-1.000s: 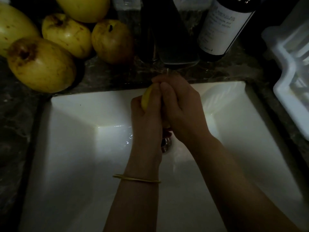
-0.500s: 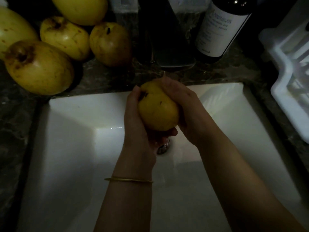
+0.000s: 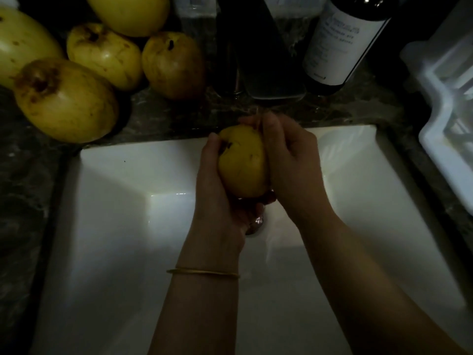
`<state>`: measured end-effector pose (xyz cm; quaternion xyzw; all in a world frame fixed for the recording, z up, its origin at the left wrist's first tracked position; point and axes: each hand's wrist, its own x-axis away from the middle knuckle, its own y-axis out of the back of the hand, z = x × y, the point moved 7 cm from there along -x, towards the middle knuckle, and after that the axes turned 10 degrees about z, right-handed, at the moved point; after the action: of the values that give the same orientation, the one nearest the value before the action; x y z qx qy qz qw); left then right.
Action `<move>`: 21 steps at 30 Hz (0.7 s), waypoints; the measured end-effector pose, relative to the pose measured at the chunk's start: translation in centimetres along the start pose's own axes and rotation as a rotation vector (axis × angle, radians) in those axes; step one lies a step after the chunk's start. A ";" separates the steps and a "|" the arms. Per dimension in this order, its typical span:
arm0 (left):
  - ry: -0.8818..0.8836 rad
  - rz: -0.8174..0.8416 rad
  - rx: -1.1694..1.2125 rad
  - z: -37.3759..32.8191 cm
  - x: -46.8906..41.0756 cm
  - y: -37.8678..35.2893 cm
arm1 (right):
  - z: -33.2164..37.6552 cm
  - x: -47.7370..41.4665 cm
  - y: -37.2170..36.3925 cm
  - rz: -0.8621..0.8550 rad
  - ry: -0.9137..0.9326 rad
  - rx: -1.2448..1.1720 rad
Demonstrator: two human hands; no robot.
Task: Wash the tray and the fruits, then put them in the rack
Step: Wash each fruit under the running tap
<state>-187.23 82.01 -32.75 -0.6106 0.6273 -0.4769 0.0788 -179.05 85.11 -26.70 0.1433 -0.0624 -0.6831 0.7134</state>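
Between both hands, yellow fruit.

Dark stone counter w/ yellow fruits, bottle, white rack

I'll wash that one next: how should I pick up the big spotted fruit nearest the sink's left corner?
Likely from above on the sink side, fingers wrapped over the big fruit's broad rounded middle. It lies on its side, brown end turned to the left, and other fruits sit close behind it, leaving the near side free.
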 end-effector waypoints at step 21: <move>-0.243 -0.088 -0.458 -1.6 -0.2 -0.3 | -0.7 0.0 -0.5 0.272 -0.139 -0.184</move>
<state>-188.09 83.07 -31.82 -0.6921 0.6777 -0.2483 -0.0075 -179.32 85.21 -27.48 0.0201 -0.0677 -0.5914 0.8033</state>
